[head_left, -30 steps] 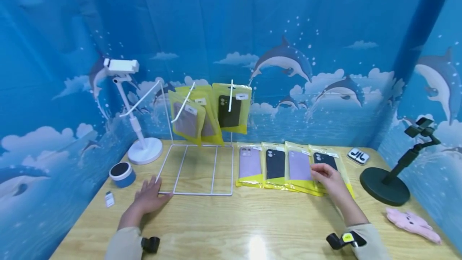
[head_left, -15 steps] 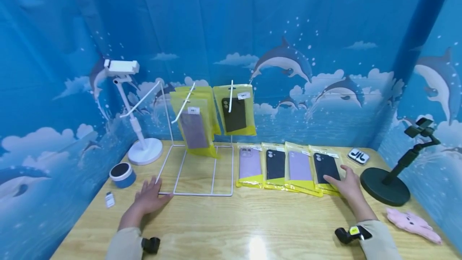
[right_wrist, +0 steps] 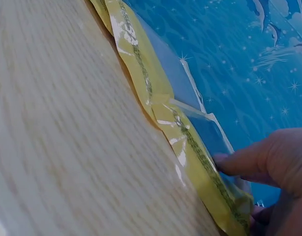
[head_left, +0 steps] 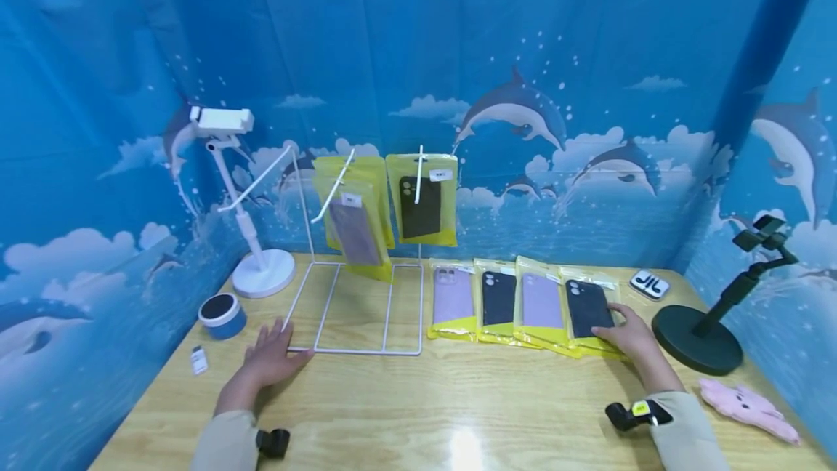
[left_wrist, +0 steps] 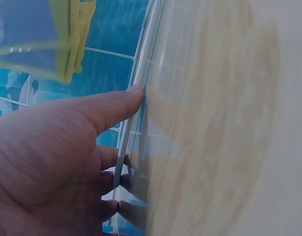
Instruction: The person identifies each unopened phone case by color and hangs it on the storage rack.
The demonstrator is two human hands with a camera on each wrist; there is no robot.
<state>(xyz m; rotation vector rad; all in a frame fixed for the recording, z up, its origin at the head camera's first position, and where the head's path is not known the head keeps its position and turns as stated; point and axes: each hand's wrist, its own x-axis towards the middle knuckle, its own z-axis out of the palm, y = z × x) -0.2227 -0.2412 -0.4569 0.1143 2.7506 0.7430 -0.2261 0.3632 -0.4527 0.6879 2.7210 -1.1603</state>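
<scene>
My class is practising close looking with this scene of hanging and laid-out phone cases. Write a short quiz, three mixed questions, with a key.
1. True or false: the left hand is on the pink toy.
2. In the row of packets on the table, which one does the right hand touch? A) leftmost B) rightmost C) second from left
3. Fill the gap: left to right, the cases in the row are purple, dark, purple, ____.

Key: 1. False; it touches the rack at its near left corner. 2. B. 3. Dark.
</scene>
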